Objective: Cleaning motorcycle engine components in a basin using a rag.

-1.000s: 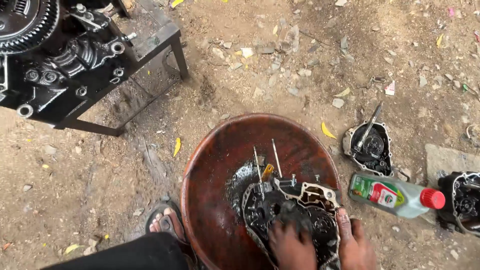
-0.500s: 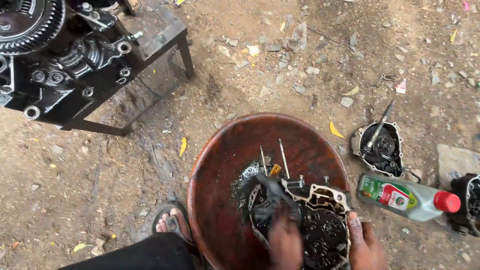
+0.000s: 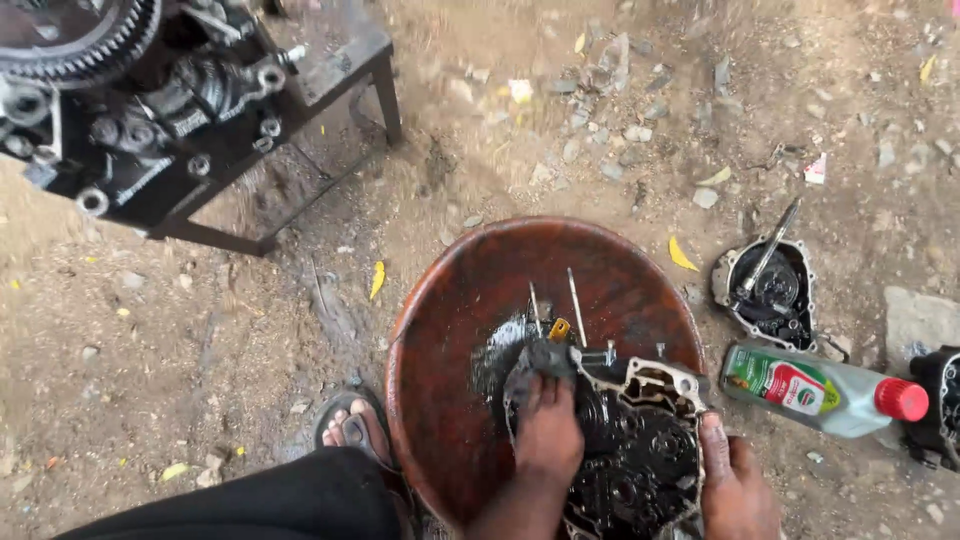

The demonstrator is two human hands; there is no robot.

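A big rust-brown metal basin (image 3: 470, 300) sits on the dirt ground. Inside it lies a black, greasy engine casing (image 3: 640, 440) in dark liquid. My left hand (image 3: 547, 432) presses down on the casing's upper left part, where a dark rag-like lump (image 3: 545, 358) shows at my fingertips. My right hand (image 3: 735, 480) grips the casing's right edge. Two thin metal rods (image 3: 575, 305) stick up from the casing near a small yellow piece (image 3: 559, 328).
A black engine block with a large gear (image 3: 110, 90) rests on a metal stand at the top left. A round engine cover (image 3: 768, 290) and a plastic bottle with a red cap (image 3: 820, 390) lie right of the basin. My sandalled foot (image 3: 350, 430) is beside the basin.
The view has shifted, so everything sits lower and further right in frame. My left hand has slid up along the casing toward its top left corner.
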